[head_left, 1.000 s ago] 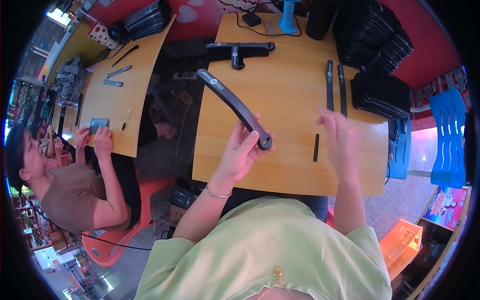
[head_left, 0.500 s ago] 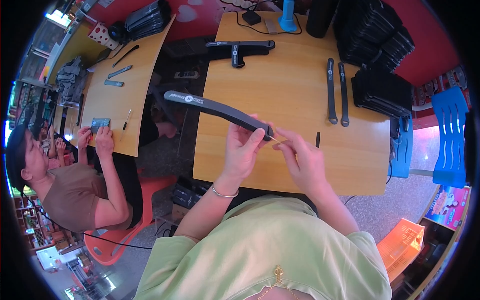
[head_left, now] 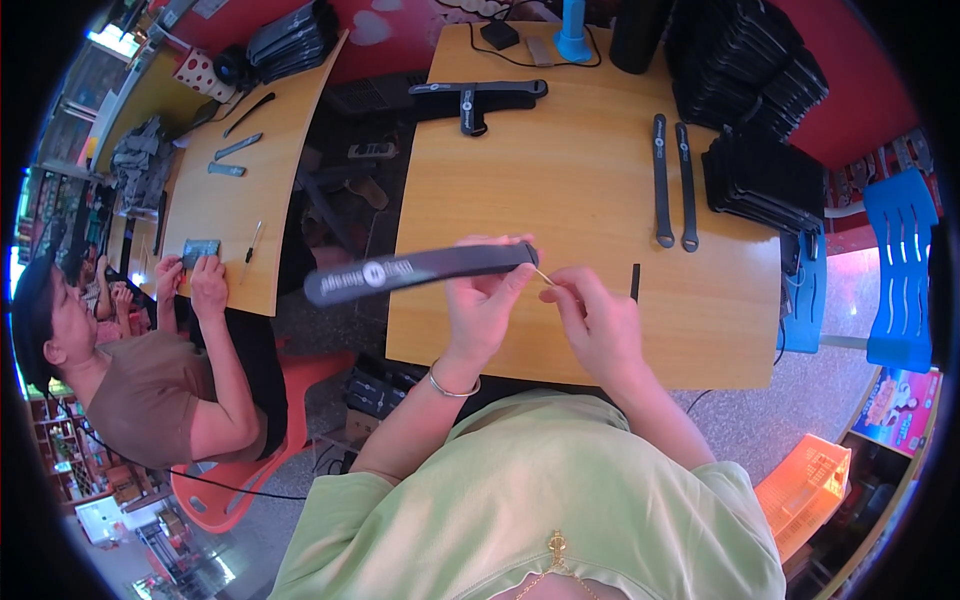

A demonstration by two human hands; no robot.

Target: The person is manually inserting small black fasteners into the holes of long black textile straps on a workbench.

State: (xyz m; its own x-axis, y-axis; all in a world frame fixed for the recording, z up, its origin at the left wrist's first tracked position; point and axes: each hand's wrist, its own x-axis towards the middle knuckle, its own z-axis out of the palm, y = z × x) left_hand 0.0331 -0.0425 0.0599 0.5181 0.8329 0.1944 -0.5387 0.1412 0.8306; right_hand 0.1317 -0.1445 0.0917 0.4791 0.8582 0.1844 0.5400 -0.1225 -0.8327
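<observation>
- Head view, hands first: my left hand (head_left: 482, 300) is closed around the right end of a long black strap (head_left: 420, 270), holding it roughly level above the near edge of the wooden table (head_left: 560, 190). The strap runs out to my left, past the table edge and over the gap between the two tables.
- My right hand (head_left: 590, 315) sits just beside the left, its fingertips pinched narrow on a thin pale pin (head_left: 542, 276) that meets the strap's end.
- I see a silver bangle (head_left: 452, 385) on my left wrist.
- A small black strip (head_left: 634, 281) lies on the table just right of my right hand, apart from it.
- Further back, two black straps (head_left: 672, 180) lie side by side, running away from me; to their right stands a stack of black cases (head_left: 760, 180).
- At the far edge lie another black strap assembly (head_left: 480, 95), a blue stand (head_left: 573, 30) and a small black adapter (head_left: 497, 33) with its cable.
- To my left, a second person (head_left: 130, 370) in a brown top sits at a second table (head_left: 240, 190), both hands on a small dark object (head_left: 200, 250); I cannot tell what it is.
- A blue chair (head_left: 900, 270) stands to the right of my table.
</observation>
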